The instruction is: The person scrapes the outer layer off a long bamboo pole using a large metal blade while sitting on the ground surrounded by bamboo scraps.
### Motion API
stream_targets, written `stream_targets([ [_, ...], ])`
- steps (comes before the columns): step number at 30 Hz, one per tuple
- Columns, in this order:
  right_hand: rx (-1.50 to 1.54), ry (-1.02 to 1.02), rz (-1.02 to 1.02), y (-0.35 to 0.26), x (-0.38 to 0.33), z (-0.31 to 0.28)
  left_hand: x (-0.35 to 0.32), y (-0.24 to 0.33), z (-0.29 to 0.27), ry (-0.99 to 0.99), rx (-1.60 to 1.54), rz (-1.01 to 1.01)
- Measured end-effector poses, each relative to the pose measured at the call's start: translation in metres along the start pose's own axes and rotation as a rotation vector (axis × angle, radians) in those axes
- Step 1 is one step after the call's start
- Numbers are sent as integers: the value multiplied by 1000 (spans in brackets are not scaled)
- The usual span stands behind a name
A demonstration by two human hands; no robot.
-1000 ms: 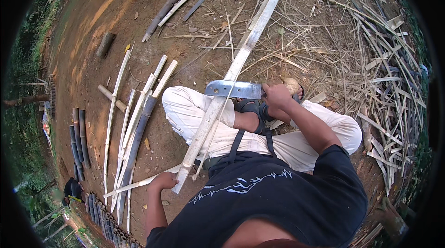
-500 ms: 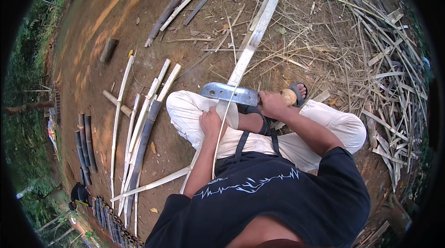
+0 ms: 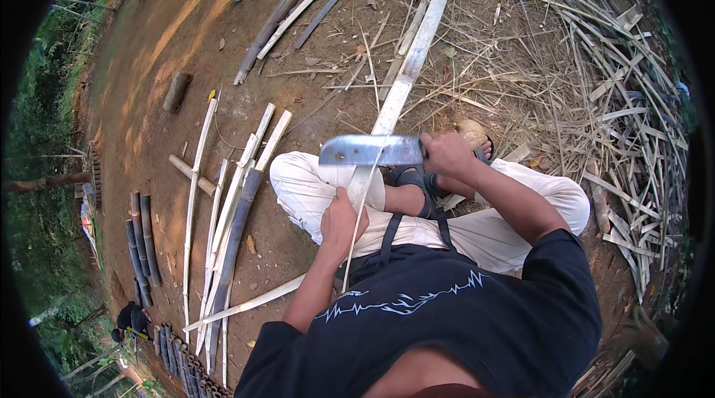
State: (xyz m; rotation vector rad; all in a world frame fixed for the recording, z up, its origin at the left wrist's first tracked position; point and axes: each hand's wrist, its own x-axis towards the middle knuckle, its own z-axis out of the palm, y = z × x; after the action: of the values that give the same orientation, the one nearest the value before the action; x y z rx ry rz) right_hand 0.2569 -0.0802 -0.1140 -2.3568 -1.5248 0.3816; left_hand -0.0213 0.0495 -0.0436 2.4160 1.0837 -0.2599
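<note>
A long, pale bamboo strip [image 3: 406, 79] runs from the far ground across my lap. Around its near part, my left hand [image 3: 341, 221] is closed, with the thumb lying up along the strip. My right hand [image 3: 447, 154] is shut on a broad-bladed machete [image 3: 370, 151]; its rounded wooden butt shows beyond the fist. The blade lies crosswise over the strip, just beyond my left hand. From the blade a thin bamboo sliver [image 3: 353, 250] trails back toward my shirt. The lower end of the strip is hidden behind my left hand and arm.
Several split bamboo lengths [image 3: 237, 201] lie on the ground at my left, near short dark bamboo poles [image 3: 144, 238]. Shavings and offcuts [image 3: 622, 111] are heaped at the right. A short log [image 3: 176, 92] lies at the far left.
The machete's blade has gone from sloping down at the right to nearly level, and my right hand has risen slightly. My left thumb now extends along the bamboo strip.
</note>
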Motion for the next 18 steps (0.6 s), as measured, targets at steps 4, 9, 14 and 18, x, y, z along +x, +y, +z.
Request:
stream_targets([
  [4,30,5,163,31,28,-4,-27,-17,-1,-77,29,-60],
  [9,58,59,144,-6,10,5,-29,-10,-5,-27,33,-124],
  [14,-49,-14,179,41,30,-19,-57,-5,-9,-86,-7,-134],
  [18,-2,42,355,41,43,-38,-59,0,-10,-18,-3,-129],
])
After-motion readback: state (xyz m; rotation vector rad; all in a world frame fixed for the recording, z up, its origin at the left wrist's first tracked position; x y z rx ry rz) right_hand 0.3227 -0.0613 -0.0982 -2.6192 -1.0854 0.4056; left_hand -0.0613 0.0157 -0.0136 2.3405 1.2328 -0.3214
